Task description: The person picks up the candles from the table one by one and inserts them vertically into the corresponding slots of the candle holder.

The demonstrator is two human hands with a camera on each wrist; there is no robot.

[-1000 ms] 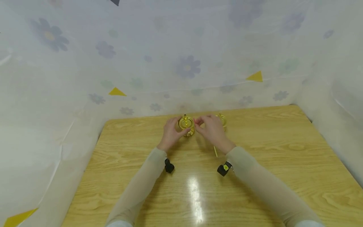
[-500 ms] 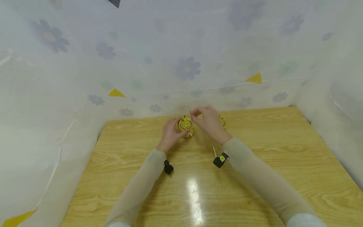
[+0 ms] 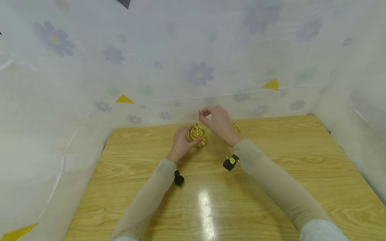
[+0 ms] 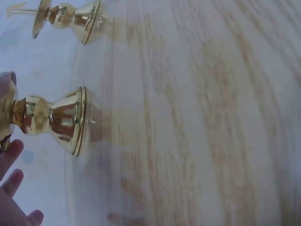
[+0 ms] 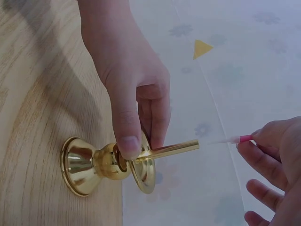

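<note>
Two holders: brass candlestick [image 3: 198, 135] far-centre on table [image 3: 271, 174], second [image 3: 236, 127] right.
Left hand [image 3: 182, 143]: grips the stem.
Right hand [image 3: 217, 122]: pinches a pink-tipped wick [image 5: 231, 139], clear only in the right wrist view.

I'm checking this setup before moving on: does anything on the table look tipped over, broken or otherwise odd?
Nothing stands out. Both brass candle holders stand upright on the wooden table. The left hand grips the nearer one, and the right hand pinches a thin pink-ended stick above its spike.
</note>
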